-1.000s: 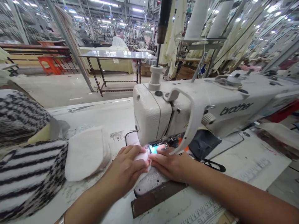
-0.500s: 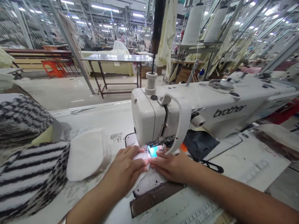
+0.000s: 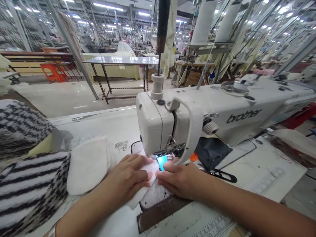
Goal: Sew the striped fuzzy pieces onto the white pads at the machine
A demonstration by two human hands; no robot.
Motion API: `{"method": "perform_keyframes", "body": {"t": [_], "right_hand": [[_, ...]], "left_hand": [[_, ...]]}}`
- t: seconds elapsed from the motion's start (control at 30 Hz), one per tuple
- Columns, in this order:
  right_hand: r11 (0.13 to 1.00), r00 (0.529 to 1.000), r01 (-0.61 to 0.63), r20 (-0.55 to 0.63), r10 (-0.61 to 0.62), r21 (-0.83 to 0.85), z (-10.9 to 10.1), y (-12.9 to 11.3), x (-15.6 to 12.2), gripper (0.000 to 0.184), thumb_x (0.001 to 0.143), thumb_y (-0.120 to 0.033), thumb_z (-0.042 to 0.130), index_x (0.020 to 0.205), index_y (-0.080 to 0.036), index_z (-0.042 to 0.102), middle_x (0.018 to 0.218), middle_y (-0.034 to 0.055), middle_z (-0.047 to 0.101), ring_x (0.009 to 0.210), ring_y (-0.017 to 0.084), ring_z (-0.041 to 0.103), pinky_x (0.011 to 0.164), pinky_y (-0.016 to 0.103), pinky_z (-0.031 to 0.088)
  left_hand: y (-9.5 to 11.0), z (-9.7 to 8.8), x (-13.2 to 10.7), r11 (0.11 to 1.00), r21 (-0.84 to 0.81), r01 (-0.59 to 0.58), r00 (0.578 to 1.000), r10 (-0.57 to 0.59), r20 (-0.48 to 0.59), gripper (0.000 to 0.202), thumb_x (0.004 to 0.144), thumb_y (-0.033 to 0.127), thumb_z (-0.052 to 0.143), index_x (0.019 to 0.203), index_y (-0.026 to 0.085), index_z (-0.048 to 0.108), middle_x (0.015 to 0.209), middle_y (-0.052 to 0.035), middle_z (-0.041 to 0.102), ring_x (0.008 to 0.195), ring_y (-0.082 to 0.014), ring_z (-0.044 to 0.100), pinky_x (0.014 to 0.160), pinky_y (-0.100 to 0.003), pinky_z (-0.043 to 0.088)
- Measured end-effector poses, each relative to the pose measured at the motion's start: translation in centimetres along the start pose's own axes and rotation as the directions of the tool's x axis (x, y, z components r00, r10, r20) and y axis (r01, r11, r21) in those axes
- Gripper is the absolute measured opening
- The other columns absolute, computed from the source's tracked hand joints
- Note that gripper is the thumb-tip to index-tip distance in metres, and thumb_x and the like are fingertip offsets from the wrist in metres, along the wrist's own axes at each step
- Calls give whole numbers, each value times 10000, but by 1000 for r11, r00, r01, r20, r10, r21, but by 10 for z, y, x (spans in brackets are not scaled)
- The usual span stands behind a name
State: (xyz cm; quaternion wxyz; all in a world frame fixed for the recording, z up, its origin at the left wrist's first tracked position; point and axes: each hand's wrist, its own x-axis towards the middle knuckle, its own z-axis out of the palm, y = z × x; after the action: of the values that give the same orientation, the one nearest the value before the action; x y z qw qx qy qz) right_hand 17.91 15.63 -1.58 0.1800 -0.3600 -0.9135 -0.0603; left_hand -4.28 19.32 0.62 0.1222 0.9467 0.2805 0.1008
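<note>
Under the needle end of a white sewing machine [image 3: 155,123] lies a piece of white fabric [image 3: 152,169]. My left hand [image 3: 132,174] grips it from the left, fingers bent and pressed down on it. At its right edge my right hand [image 3: 181,177] pinches the fabric, thumb and fingertips together just in front of the presser foot. A bright blue-lit patch [image 3: 162,161] shows between the two hands. The needle tip itself is too small to make out. Left of my left hand, a stack of white fabric pieces [image 3: 86,168] rests on the table.
Black-and-white patterned fabric [image 3: 32,187] is piled at far left. Right of the needle area lie a dark pouch-like piece [image 3: 213,153] and a black slotted tool [image 3: 225,176]. A brown strip [image 3: 160,214] borders the machine bed in front. Thread cones [image 3: 203,23] stand above.
My left hand has slid slightly left and down, away from my right fingertips, so more white fabric shows between them. The view has shifted a little.
</note>
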Motion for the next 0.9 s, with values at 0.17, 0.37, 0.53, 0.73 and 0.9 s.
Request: {"method": "perform_keyframes", "body": {"t": [0.17, 0.37, 0.53, 0.73, 0.9], "right_hand": [[999, 999, -4, -44, 2, -35, 4, 3, -2, 280, 956, -306, 374, 893, -231, 637, 710, 9, 594, 632, 144, 535, 616, 274, 359], [999, 992, 45, -116, -44, 0, 2, 6, -1, 323, 960, -274, 336, 877, -210, 641, 685, 14, 594, 616, 145, 528, 646, 286, 378], [998, 994, 63, -91, -61, 21, -2, 3, -2, 329, 957, -273, 338, 854, -208, 643, 629, -4, 565, 561, 131, 500, 606, 279, 374], [997, 988, 67, -142, -61, 36, -1, 6, -3, 320, 953, -280, 357, 851, -202, 651, 650, 6, 590, 599, 135, 536, 616, 277, 392], [997, 980, 70, -191, -62, 37, -2, 7, -1, 325, 949, -253, 347, 875, -194, 657, 661, 14, 625, 597, 138, 569, 543, 262, 360]], "left_hand": [[0, 10, -2, 1000, -26, 11, 997, -13, -72, 183, 887, 306, 493, 842, 257, 663, 1101, -21, 572, 956, -196, 495, 815, -326, 377], [9, 30, -4, 992, 11, 129, 978, -125, -165, 183, 896, 309, 474, 886, 270, 652, 1145, -49, 531, 1026, -231, 492, 794, -374, 363], [22, 37, -4, 975, 62, 214, 952, -194, -237, 165, 885, 270, 482, 849, 248, 642, 1135, -66, 535, 970, -232, 508, 739, -374, 378], [40, 38, 1, 913, 206, 352, 920, -297, -256, 187, 875, 265, 478, 962, 254, 643, 1115, -97, 559, 904, -258, 533, 659, -381, 417], [42, 21, 4, 934, 113, 338, 941, -331, -71, 245, 894, 280, 435, 1025, 274, 642, 1195, -98, 525, 976, -283, 534, 722, -435, 460]]}}
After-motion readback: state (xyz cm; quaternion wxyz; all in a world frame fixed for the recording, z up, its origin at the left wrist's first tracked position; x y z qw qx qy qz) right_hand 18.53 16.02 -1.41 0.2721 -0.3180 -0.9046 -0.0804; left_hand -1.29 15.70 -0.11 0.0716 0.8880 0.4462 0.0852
